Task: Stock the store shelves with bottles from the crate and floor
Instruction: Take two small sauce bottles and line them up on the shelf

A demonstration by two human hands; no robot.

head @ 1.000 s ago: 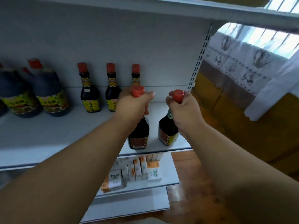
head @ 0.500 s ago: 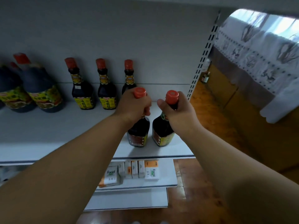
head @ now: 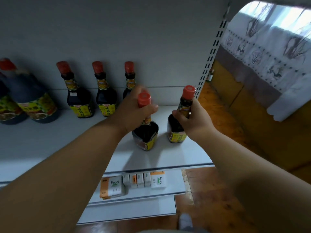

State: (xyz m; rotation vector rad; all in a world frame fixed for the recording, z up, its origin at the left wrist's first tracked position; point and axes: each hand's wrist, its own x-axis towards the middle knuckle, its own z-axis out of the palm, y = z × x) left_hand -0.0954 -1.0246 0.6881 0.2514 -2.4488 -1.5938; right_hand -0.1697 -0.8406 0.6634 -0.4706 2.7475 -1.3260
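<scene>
left hand (head: 134,113) gripping neck of dark sauce bottle (head: 146,137), tilted, near the shelf (head: 50,145) front. right hand (head: 193,121) curled round neck of second bottle (head: 176,130), upright just beside it. three bottles (head: 104,98) at shelf back.

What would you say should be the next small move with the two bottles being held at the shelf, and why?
Probably slide both back toward the rear row. The left hand grips the left bottle by its neck, the right hand grips the right bottle, and both sit near the shelf front, well ahead of the three small bottles against the back panel.
</scene>
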